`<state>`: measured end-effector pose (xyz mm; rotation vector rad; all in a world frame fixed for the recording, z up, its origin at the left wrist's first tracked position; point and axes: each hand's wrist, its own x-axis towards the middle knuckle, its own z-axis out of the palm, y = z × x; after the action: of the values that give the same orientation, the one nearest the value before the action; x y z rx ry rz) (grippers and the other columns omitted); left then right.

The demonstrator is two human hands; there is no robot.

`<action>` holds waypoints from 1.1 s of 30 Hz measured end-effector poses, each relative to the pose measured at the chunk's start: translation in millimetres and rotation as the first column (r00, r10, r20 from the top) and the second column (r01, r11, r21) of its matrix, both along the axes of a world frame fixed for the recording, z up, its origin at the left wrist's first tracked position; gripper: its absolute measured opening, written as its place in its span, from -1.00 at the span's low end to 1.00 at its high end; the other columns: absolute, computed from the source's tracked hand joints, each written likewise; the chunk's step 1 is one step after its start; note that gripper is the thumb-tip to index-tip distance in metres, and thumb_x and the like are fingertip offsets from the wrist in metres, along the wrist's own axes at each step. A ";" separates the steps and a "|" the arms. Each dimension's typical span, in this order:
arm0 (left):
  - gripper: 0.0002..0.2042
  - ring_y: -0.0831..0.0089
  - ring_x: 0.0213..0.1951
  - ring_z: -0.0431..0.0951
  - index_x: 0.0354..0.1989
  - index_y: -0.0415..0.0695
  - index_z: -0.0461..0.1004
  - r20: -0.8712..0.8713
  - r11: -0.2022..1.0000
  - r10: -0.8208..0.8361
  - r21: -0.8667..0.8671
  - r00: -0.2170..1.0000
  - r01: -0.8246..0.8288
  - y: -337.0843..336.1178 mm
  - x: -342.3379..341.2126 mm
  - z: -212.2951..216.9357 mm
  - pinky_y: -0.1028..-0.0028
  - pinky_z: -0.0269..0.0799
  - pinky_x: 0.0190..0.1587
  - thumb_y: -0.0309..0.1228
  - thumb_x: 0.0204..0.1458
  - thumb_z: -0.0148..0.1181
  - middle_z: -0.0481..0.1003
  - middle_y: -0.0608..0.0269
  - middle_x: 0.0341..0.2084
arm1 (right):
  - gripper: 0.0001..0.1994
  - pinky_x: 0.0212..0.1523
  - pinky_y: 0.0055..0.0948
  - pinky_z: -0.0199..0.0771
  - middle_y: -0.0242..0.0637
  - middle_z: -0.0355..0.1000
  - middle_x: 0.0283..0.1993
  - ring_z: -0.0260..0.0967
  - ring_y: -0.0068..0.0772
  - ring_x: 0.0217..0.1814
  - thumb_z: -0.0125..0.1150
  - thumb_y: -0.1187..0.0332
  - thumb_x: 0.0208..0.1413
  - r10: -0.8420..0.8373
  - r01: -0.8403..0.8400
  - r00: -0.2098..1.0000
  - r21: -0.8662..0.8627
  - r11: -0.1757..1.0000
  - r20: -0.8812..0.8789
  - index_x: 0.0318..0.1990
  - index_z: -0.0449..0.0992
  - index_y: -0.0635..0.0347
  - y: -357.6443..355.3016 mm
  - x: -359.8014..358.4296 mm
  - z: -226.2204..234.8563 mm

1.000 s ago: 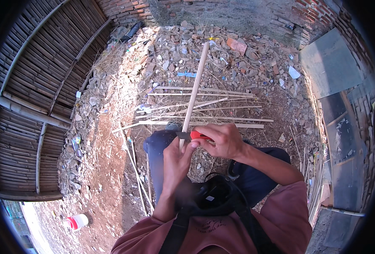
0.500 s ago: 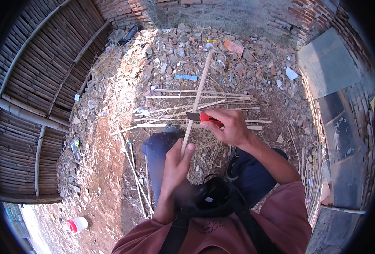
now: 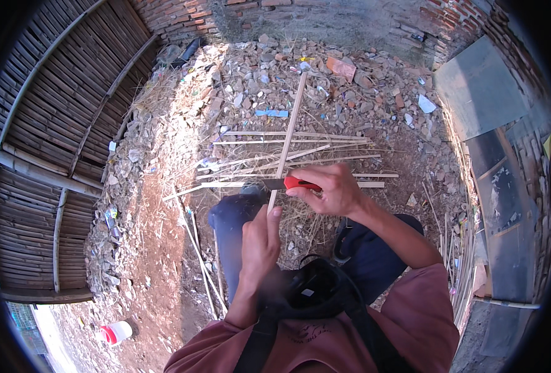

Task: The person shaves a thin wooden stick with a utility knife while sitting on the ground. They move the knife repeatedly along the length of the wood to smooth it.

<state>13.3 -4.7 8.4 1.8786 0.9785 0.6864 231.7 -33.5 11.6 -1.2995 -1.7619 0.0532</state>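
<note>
Strip (image 3: 293,121) crossed by red-handled knife (image 3: 293,182), both in hand

Strip: pale, long, narrow, straight. Slants away from the body, near end in left hand, far end over rubble (image 3: 250,81) in the view.

Left hand (image 3: 260,242): fingers curled closed around near end of strip, thumb laid up along it.

Right hand (image 3: 330,189): fingers wrapped round red handle of knife, thumb on near side of handle.

Blade (image 3: 274,184): dark, short. Points left, across strip, just beyond left thumb. Depth of any bite into strip: too small to tell.

Loose strips (image 3: 225,184): several, pale, on the ground beyond the knees. Lie mostly crosswise, some overlapping at a slant, with dry straw among them. Further thin lengths just left of left leg (image 3: 229,227), running lengthwise.

Clothing: dark blue trousers, dull red shirt (image 3: 387,329), black straps, black gear (image 3: 312,286) at the chest.

Surroundings: broken stone and brick pieces across the far ground; flat blue scrap (image 3: 271,114) beyond the loose strips; white-and-red container (image 3: 119,332) at lower left; slatted panel (image 3: 45,93) along the left; brick wall (image 3: 350,25) at the far side; grey sheet (image 3: 480,90) at right, dark sheet (image 3: 505,193) nearer. Sunlit band on bare earth at left.
</note>
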 end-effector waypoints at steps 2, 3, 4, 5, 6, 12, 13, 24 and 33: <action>-0.63 -0.20 -0.62 0.40 -0.27 -0.30 0.45 -0.012 1.000 -0.003 0.000 1.000 0.003 -0.6 0.4 1.5 0.02 0.24 -0.47 -0.26 0.51 -0.07 0.34 -0.14 -0.71 | -0.71 -0.48 -0.39 0.60 -0.23 0.70 -0.30 0.66 -0.30 -0.44 0.51 0.15 0.17 -0.013 0.013 1.000 -0.017 1.000 0.028 -0.13 0.73 0.16 -1.2 2.4 -1.4; -0.63 -0.21 -0.61 0.42 -0.28 -0.30 0.44 -0.024 1.000 -0.004 0.000 1.000 0.004 -0.8 0.4 2.2 0.01 0.24 -0.48 -0.26 0.51 -0.07 0.34 -0.15 -0.71 | -0.71 -0.48 -0.39 0.60 -0.23 0.70 -0.30 0.66 -0.30 -0.44 0.51 0.15 0.17 -0.014 0.014 1.000 -0.016 1.000 0.028 -0.13 0.73 0.16 -1.4 3.1 -1.0; -0.63 -0.21 -0.61 0.42 -0.28 -0.30 0.44 -0.023 1.000 -0.003 0.001 1.000 0.004 -1.2 0.6 3.0 0.01 0.24 -0.48 -0.26 0.51 -0.07 0.34 -0.15 -0.71 | -0.72 -0.48 -0.39 0.59 -0.24 0.70 -0.32 0.66 -0.30 -0.44 0.51 0.15 0.16 -0.020 0.022 0.999 -0.026 0.999 0.050 -0.15 0.72 0.16 -1.6 3.6 0.2; -0.64 -0.20 -0.62 0.41 -0.28 -0.30 0.44 -0.018 1.000 0.000 0.007 1.000 0.000 -1.7 0.8 3.7 0.01 0.23 -0.48 -0.26 0.51 -0.07 0.33 -0.14 -0.71 | -0.72 -0.48 -0.40 0.59 -0.25 0.69 -0.33 0.66 -0.31 -0.44 0.51 0.15 0.16 -0.026 0.028 0.997 -0.037 0.999 0.072 -0.16 0.72 0.16 -1.8 3.9 1.0; -0.64 -0.20 -0.62 0.41 -0.29 -0.29 0.44 -0.014 1.000 0.004 0.013 1.000 -0.004 -1.8 0.7 4.1 0.02 0.23 -0.48 -0.27 0.51 -0.07 0.33 -0.14 -0.72 | -0.72 -0.48 -0.40 0.59 -0.25 0.69 -0.33 0.66 -0.31 -0.44 0.51 0.15 0.16 -0.025 0.028 0.997 -0.036 0.999 0.073 -0.16 0.72 0.16 -2.0 4.0 0.7; -0.65 -0.19 -0.62 0.40 -0.30 -0.30 0.44 -0.031 1.000 -0.009 0.027 0.999 0.010 -1.7 -3.6 6.3 0.04 0.21 -0.50 -0.28 0.50 -0.04 0.32 -0.13 -0.72 | -0.72 -0.49 -0.37 0.57 -0.29 0.66 -0.38 0.63 -0.29 -0.46 0.52 0.15 0.13 -0.038 0.041 0.989 -0.018 0.999 0.144 -0.19 0.71 0.18 -2.0 4.5 3.4; -0.65 -0.19 -0.62 0.40 -0.30 -0.30 0.44 -0.029 1.000 -0.006 0.028 1.000 0.007 -1.8 -4.5 6.4 0.04 0.21 -0.50 -0.28 0.50 -0.04 0.32 -0.13 -0.72 | -0.72 -0.48 -0.36 0.58 -0.29 0.66 -0.37 0.64 -0.29 -0.45 0.52 0.15 0.13 -0.038 0.041 0.988 -0.013 0.999 0.148 -0.19 0.71 0.18 -2.2 3.8 5.5; -0.66 -0.16 -0.60 0.51 -0.25 -0.29 0.48 -0.093 0.999 -0.033 -0.001 0.995 0.033 -17.9 -23.5 3.6 0.06 0.30 -0.50 -0.24 0.49 0.00 0.39 -0.10 -0.72 | -0.71 -0.34 -0.32 0.63 -0.07 0.68 -0.26 0.68 -0.18 -0.35 0.49 0.26 0.18 -0.179 0.177 0.984 0.059 0.982 0.018 -0.11 0.69 0.34 2.0 36.3 20.9; -0.60 -0.36 -0.39 0.54 -0.15 -0.27 0.52 -0.226 0.989 -0.075 -0.143 0.971 0.043 -24.5 -36.2 -2.4 -0.08 0.36 -0.30 -0.15 0.49 -0.05 0.47 -0.19 -0.61 | -0.68 -0.44 -0.40 0.55 -0.17 0.69 -0.32 0.61 -0.35 -0.46 0.41 0.15 0.29 -0.267 0.264 0.962 0.070 0.962 0.046 -0.04 0.72 0.24 8.7 64.2 14.5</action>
<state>-22.8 -29.2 6.1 1.8851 1.0829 0.3606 296.0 -24.8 26.1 -1.4919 -1.6059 -0.1904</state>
